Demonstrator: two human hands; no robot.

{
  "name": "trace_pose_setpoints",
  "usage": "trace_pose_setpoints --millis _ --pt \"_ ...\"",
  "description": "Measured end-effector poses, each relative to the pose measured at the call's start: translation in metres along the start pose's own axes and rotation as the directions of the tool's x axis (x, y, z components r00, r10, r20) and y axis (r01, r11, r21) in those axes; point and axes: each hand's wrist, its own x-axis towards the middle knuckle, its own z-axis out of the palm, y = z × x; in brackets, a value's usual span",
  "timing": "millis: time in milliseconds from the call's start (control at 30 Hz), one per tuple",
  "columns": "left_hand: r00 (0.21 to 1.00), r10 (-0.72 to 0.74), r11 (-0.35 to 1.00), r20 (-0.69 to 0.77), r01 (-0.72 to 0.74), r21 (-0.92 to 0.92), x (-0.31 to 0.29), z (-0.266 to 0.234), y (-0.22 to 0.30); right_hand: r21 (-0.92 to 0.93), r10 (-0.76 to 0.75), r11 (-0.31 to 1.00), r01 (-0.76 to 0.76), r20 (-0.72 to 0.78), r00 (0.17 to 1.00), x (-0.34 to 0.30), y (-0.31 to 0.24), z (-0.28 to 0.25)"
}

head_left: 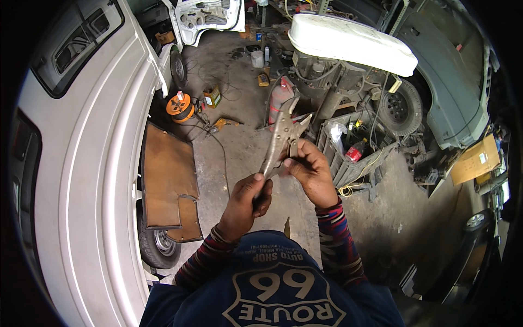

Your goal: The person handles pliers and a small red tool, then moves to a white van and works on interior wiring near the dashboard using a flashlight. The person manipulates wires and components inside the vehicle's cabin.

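The locking pliers are held up in the air in front of the person's chest, tilted, with the jaws pointing away and standing apart with nothing seen between them. At the near end of the pliers, the left hand is wrapped around the long handle; on their right side, the right hand pinches the shorter lever between thumb and fingers. As far as can be judged, picking up the tool is done and its lever is being handled; the jaws are not yet closed on anything, and whether any setting of them is finished cannot be told. Beyond the pliers, a red cylinder stands partly behind their jaws. To the right of the pliers is a grey crate holding a red-labelled bottle, and farther right a tyre. Well left of the pliers are an orange cable reel, a brown panel and a white van, which the dark rim of the view cuts off. The left fingertips are partly hidden by the handle, the right fingers overlap the lever so their exact contact is unclear, and the far right corner is too dark to read.
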Motion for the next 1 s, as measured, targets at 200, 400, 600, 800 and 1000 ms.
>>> trace_pose_setpoints --millis 200,400,600,800,1000 --pt "0.994 0.052 0.993 -0.098 -0.041 0.109 0.005 -0.027 0.004 0.057 0.092 0.994 -0.093 0.015 0.996 0.007 0.003 0.014" --pt "0.965 0.18 0.954 -0.193 -0.123 0.274 0.016 -0.043 0.003 0.073 0.137 0.988 -0.133 -0.044 0.99 0.013 0.005 0.028" --pt "0.954 0.172 0.978 -0.245 -0.136 0.159 0.022 -0.049 0.0 0.104 0.113 0.988 -0.114 0.023 0.993 0.013 0.004 0.023" --pt "0.957 0.125 0.991 -0.261 -0.134 -0.018 0.025 -0.042 -0.003 0.246 0.14 0.955 -0.165 0.115 0.983 0.007 -0.007 -0.001" --pt "0.958 0.117 0.993 -0.261 -0.111 0.039 0.026 -0.032 0.003 0.461 0.202 0.85 -0.254 0.161 0.966 0.003 0.0 -0.017"
